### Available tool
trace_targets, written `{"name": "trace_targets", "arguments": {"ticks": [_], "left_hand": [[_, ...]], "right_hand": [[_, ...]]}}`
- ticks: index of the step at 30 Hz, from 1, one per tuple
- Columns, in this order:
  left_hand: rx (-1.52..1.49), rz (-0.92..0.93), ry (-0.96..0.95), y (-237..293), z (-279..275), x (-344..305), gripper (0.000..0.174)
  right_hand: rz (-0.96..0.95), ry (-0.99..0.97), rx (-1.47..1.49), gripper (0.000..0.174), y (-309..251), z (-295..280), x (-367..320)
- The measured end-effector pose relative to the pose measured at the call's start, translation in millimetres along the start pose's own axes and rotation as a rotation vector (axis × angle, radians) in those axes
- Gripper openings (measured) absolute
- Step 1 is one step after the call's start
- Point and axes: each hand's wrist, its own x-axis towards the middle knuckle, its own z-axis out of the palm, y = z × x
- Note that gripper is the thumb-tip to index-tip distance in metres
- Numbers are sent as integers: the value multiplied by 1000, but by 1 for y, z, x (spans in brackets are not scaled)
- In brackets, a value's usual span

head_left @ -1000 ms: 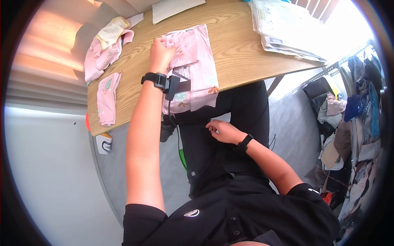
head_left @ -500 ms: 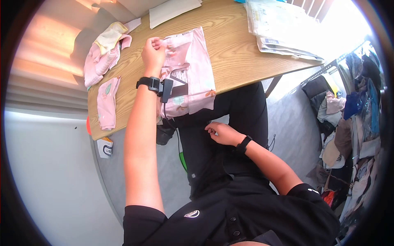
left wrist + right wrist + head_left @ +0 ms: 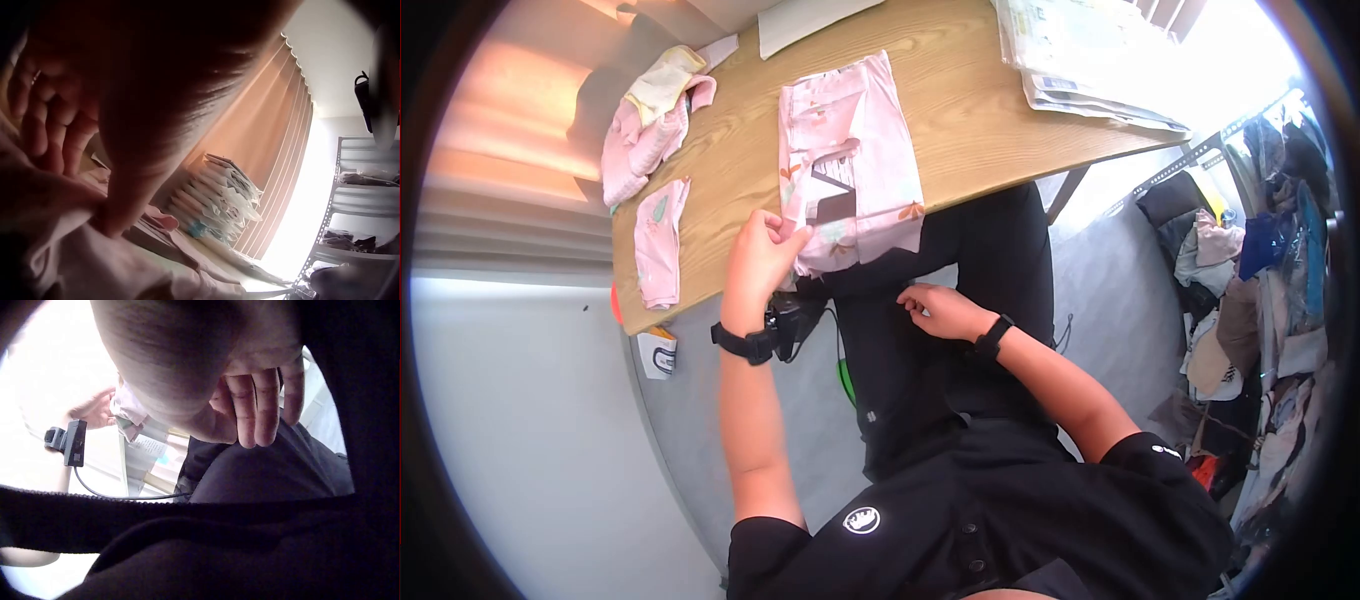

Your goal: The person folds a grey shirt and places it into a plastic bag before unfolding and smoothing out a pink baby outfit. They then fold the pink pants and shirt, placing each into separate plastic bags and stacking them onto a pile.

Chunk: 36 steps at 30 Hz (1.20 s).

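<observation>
A pink garment (image 3: 890,165) with a leaf and flower print lies folded into a long rectangle on the wooden table, its near end hanging over the front edge. A dark brown patch (image 3: 835,207) shows among its folds. At the near left edge of the cloth, my left hand (image 3: 762,255) pinches the fabric between thumb and fingers. The left wrist view has the thumb down on the pink cloth (image 3: 106,262), fingers beyond it. My right hand (image 3: 945,310) rests over my lap with loosely curled fingers and holds nothing.
On the table's left lie a small folded pink piece (image 3: 660,240) and a heap of pink and cream clothes (image 3: 650,130). White paper (image 3: 810,22) is at the back. Plastic-wrapped packets (image 3: 1090,70) lie at the back right. Shelves of clothes (image 3: 1240,320) stand to the right.
My left hand has come from the garment's far left part back to its near left edge, where it now takes the fabric. The right hand stays over the lap.
</observation>
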Motion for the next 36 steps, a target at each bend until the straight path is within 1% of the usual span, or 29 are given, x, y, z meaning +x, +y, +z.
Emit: {"name": "trace_targets", "arguments": {"ticks": [1, 4, 5, 8, 11, 14, 16, 17, 18, 20, 21, 22, 23, 24, 25, 26, 28, 29, 30, 32, 34, 35, 36], "left_hand": [[-70, -25, -16, -5, 2, 2, 48], [-145, -61, -48, -5, 0, 5, 45], [-193, -98, -124, -7, 0, 10, 41], [-192, -43, -170, -12, 5, 19, 36], [237, 192, 185, 10, 5, 3, 29], [330, 391, 290, 38, 13, -30, 27], [280, 558, 135, 53, 13, -56, 30], [127, 638, 95, 53, 17, -66, 33], [50, 595, 14, 58, 14, -78, 36], [-200, 410, -153, 57, 3, -90, 36], [-336, 320, -154, 50, 2, -93, 35], [-472, 228, -154, 41, 2, -94, 33], [-502, 108, -100, 35, 3, -93, 28], [-533, 90, 2, 18, 13, -90, 27], [-594, 22, 99, 1, 27, -83, 28], [-654, -49, 195, -13, 40, -79, 30], [-629, -96, 230, -27, 60, -76, 33], [-619, -118, 244, -30, 66, -75, 34], [-604, -125, 266, -23, 69, -76, 36], [-500, -6, 343, -7, 77, -80, 36], [-433, 56, 448, 5, 88, -79, 36], [-341, 102, 520, 9, 91, -78, 32], [-247, 147, 590, 12, 94, -76, 28]], "right_hand": [[5, -11, -5, 24, 0, 1, 1], [0, -17, -9, 24, -1, 2, 1], [-5, -13, -4, 24, -2, 4, 2], [-7, -3, -28, 24, -3, 5, 2], [18, -24, -62, 25, -8, 0, 1], [33, -26, -43, 23, -2, 4, 3], [10, -29, -15, 29, 0, 6, 6], [-2, -27, 0, 32, 1, 6, 7], [16, 42, 115, 36, -1, 4, 6], [52, 185, 343, 46, -8, -1, 7], [19, 239, 406, 57, -6, -2, 8], [19, 335, 470, 57, -5, -1, 8], [18, 430, 533, 58, -5, -1, 7], [16, 526, 596, 58, -9, -3, 8], [34, 588, 712, 62, -15, -6, 9], [65, 584, 783, 66, -17, -11, 11], [97, 557, 756, 67, -22, -20, 13], [97, 542, 733, 65, -24, -24, 15], [98, 527, 709, 63, -25, -27, 18], [123, 494, 669, 58, -28, -35, 21], [163, 451, 637, 52, -31, -42, 26], [165, 483, 615, 34, -30, -42, 27], [172, 471, 591, 28, -28, -43, 26]]}}
